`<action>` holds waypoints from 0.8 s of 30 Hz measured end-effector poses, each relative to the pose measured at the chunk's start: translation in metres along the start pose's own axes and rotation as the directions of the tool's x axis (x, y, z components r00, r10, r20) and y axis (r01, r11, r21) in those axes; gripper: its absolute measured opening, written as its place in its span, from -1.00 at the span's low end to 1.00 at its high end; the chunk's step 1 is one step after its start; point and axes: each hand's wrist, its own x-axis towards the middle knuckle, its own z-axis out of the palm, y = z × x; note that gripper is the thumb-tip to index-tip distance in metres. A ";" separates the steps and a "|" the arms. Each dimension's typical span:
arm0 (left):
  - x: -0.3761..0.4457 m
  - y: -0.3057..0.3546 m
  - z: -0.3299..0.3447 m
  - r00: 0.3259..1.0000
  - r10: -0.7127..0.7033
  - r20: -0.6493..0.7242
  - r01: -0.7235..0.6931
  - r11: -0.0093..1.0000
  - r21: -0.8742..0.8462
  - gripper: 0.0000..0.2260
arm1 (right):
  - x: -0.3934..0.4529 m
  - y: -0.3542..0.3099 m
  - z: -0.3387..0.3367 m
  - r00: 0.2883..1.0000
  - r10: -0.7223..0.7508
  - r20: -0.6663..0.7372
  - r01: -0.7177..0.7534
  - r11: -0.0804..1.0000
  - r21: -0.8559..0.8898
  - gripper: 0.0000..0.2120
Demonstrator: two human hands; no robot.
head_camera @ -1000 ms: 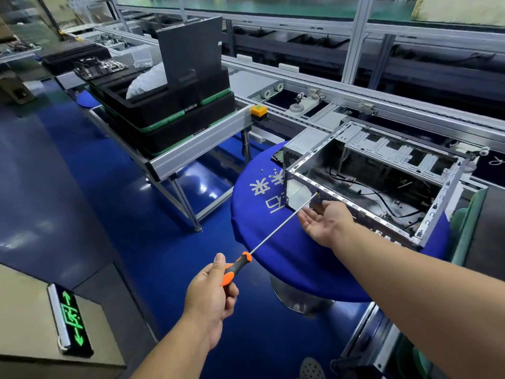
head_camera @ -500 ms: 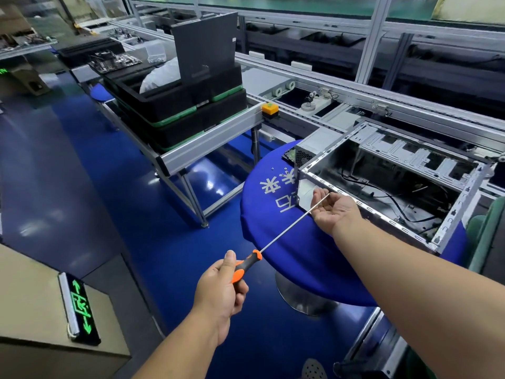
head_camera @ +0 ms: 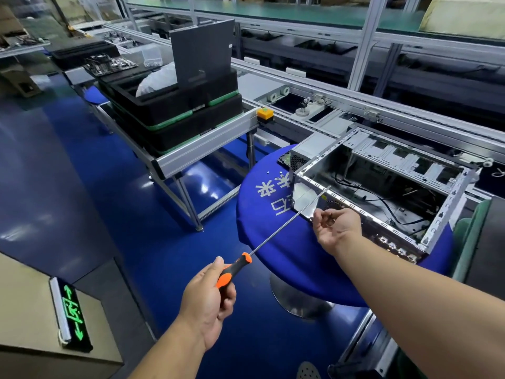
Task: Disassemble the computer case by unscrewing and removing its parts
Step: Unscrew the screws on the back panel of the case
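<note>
An open metal computer case (head_camera: 448,198) lies on a round blue-covered table (head_camera: 273,242), with black cables loose inside. My left hand (head_camera: 207,299) grips the orange-and-black handle of a long screwdriver (head_camera: 235,269). Its thin shaft points up and right, and the tip sits over the case's near left corner. My right hand (head_camera: 337,231) is palm up at that corner, just right of the shaft. Its fingers are curled around what looks like a small dark screw (head_camera: 332,214).
Two loose screws (head_camera: 268,172) lie on the blue cover left of the case. A grey boxed unit (head_camera: 308,149) stands behind the case. Stacked black trays (head_camera: 175,110) with an upright dark panel (head_camera: 202,56) fill the bench at left. A conveyor line (head_camera: 355,105) runs behind, and a lit exit sign (head_camera: 72,313) lies at lower left.
My right hand closed on the screwdriver tip half a second ago and has now come off it, palm up with curled fingers. The screwdriver has barely moved in my left hand.
</note>
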 end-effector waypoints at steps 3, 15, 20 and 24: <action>-0.003 0.002 0.006 1.000 0.017 0.018 -0.017 1.000 -0.001 -0.68 | -0.008 -0.007 -0.010 0.997 0.016 0.073 -0.010 0.997 -0.079 -0.76; -0.017 -0.003 0.026 0.999 0.051 0.017 -0.053 0.977 0.205 -0.67 | -0.021 -0.042 -0.018 0.970 0.019 0.244 0.079 0.919 -0.386 -0.80; -0.036 -0.008 0.033 0.995 0.098 0.031 -0.103 0.941 0.322 -0.69 | -0.023 -0.044 -0.026 0.964 0.050 0.261 0.081 0.881 -0.465 -0.86; -0.047 -0.018 0.038 0.985 0.170 -0.004 -0.155 0.910 0.384 -0.82 | -0.026 -0.046 -0.036 0.964 0.072 0.254 0.070 0.858 -0.508 -0.87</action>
